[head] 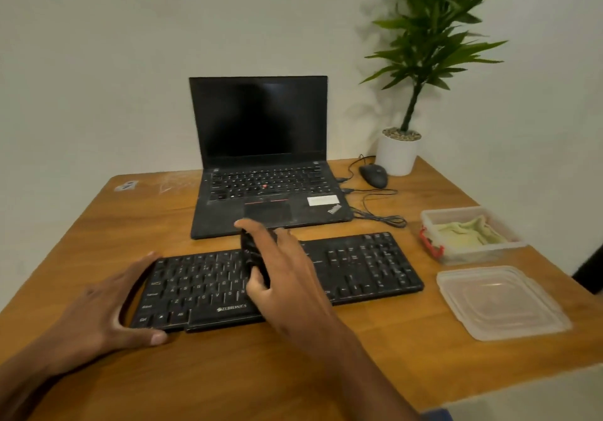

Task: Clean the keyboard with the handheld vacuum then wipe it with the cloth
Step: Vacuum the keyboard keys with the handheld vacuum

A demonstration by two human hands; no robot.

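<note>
1. The keyboard (326, 270) is black with pale key legends and a white brand mark on its near edge.
2. The handheld vacuum (253, 254) on it is black.
3. The surface (293, 355) is warm orange-brown with a wood-grain pattern and whitish scuffs toward 11 o'clock.
4. The laptop (261, 166) is black, with a dark screen, a red pointing nub, red trim above the touchpad and a white sticker.
5. The mouse (373, 175) and its cable are black.
6. The plant (437, 29) has green leaves in a white pot (396, 156) topped with speckled pebbles.
7. The cloth (470, 231) is pale yellow-green, in a translucent container (456, 254) with a red clip.
8. The lid (499, 303) at 3 o'clock is clear and frosted.
9. The wall (130, 45) is off-white.
</note>
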